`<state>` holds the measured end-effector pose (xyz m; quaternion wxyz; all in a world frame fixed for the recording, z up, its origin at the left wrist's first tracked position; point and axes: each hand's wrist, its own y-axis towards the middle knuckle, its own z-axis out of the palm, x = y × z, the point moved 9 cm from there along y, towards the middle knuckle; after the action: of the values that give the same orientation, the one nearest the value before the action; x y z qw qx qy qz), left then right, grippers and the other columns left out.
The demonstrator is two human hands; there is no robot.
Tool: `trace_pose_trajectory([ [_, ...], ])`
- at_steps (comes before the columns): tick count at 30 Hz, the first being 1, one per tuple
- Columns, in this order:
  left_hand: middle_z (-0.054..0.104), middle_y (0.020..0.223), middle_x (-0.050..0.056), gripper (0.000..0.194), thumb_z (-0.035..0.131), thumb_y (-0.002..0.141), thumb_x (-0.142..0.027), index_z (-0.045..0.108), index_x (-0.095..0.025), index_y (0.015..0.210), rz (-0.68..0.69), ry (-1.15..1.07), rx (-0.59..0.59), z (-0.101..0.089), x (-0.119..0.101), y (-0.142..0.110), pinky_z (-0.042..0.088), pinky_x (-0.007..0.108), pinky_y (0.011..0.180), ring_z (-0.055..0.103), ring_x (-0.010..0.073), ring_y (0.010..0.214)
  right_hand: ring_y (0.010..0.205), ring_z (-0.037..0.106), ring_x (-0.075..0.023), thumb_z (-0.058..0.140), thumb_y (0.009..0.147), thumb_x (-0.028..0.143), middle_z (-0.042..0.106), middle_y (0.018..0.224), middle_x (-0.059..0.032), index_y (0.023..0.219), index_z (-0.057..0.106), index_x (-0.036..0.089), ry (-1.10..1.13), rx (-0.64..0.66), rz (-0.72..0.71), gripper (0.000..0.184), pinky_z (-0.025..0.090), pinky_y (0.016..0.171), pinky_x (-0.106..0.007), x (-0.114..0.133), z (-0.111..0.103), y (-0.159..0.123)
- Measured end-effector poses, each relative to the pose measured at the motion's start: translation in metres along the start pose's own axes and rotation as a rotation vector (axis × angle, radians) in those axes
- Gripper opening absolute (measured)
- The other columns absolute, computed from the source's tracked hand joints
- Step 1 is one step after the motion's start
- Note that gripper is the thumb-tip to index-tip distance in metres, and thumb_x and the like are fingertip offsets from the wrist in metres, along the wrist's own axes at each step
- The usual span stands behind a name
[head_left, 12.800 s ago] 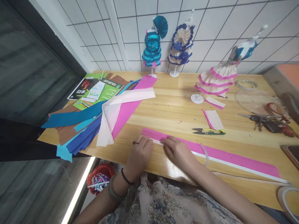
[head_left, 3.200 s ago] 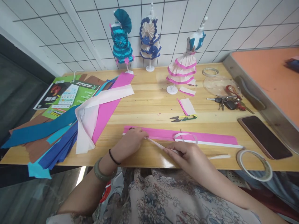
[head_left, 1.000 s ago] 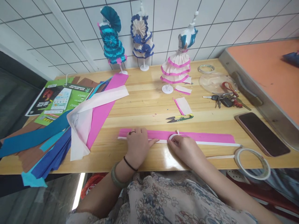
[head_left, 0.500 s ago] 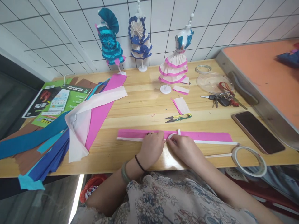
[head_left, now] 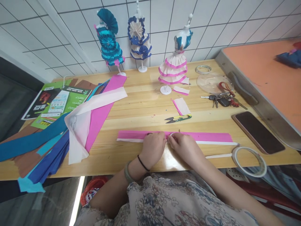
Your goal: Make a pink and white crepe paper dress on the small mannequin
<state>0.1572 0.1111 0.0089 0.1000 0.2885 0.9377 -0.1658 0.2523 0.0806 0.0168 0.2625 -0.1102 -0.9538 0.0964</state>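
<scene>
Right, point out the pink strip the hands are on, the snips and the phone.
Pink strip (head_left: pixel 209 137): head view, pink face of its right-hand part.
Snips (head_left: pixel 180 117): head view, yellow handle.
Phone (head_left: pixel 258 132): head view, middle of the dark screen.

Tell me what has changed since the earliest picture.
The left hand has moved rightward along the pink strip, from its left end toward the middle. The right hand has also shifted rightward along it. The snips and keys stayed put.
</scene>
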Motion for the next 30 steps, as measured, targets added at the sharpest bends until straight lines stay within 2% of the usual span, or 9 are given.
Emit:
trace_pose_trajectory([
  [6, 0.066, 0.084, 0.004, 0.021, 0.041, 0.091, -0.033, 0.056, -0.019, 0.088, 0.021, -0.006, -0.008, 0.0, -0.001, 0.0, 0.042, 0.031, 0.066, 0.062, 0.02, 0.078, 0.053, 0.051, -0.015, 0.04, 0.086, 0.029, 0.058, 0.058, -0.004, 0.059, 0.048, 0.02, -0.035, -0.104, -0.029, 0.029, 0.029, 0.051, -0.025, -0.005, -0.009, -0.004],
  [11, 0.066, 0.087, 0.004, 0.019, 0.044, 0.089, -0.034, 0.056, -0.02, 0.09, -0.008, -0.005, 0.027, 0.003, 0.0, 0.001, 0.042, 0.031, 0.068, 0.062, 0.0194, 0.081, 0.042, 0.049, -0.0151, 0.038, 0.087, 0.036, 0.053, 0.048, -0.0026, 0.06, 0.047, 0.021, 0.028, -0.115, 0.079, 0.032, 0.025, 0.047, -0.026, -0.032, -0.011, -0.015],
  [22, 0.067, 0.084, 0.004, 0.019, 0.05, 0.086, -0.037, 0.057, -0.02, 0.087, -0.026, 0.023, -0.002, 0.001, -0.002, 0.002, 0.041, 0.031, 0.065, 0.061, 0.0211, 0.077, 0.053, 0.057, -0.02, 0.038, 0.087, 0.046, 0.058, 0.051, -0.0027, 0.062, 0.042, 0.023, 0.127, -0.148, 0.281, 0.034, 0.034, 0.057, -0.028, -0.091, -0.025, -0.039],
  [27, 0.065, 0.085, 0.005, 0.019, 0.05, 0.086, -0.037, 0.057, -0.019, 0.087, -0.017, 0.066, 0.006, -0.003, -0.005, 0.002, 0.041, 0.031, 0.065, 0.06, 0.0218, 0.079, 0.052, 0.057, -0.0197, 0.038, 0.088, 0.048, 0.057, 0.051, -0.0023, 0.063, 0.043, 0.023, 0.155, -0.151, 0.279, 0.035, 0.034, 0.056, -0.028, -0.098, -0.026, -0.042],
  [30, 0.064, 0.088, 0.005, 0.014, 0.049, 0.087, -0.03, 0.056, -0.018, 0.087, 0.047, 0.072, -0.012, -0.006, -0.014, 0.003, 0.042, 0.031, 0.069, 0.059, 0.0213, 0.083, 0.052, 0.057, -0.0195, 0.038, 0.088, 0.047, 0.058, 0.051, -0.0021, 0.063, 0.043, 0.023, 0.166, -0.15, 0.281, 0.035, 0.035, 0.056, -0.028, -0.098, -0.026, -0.042],
])
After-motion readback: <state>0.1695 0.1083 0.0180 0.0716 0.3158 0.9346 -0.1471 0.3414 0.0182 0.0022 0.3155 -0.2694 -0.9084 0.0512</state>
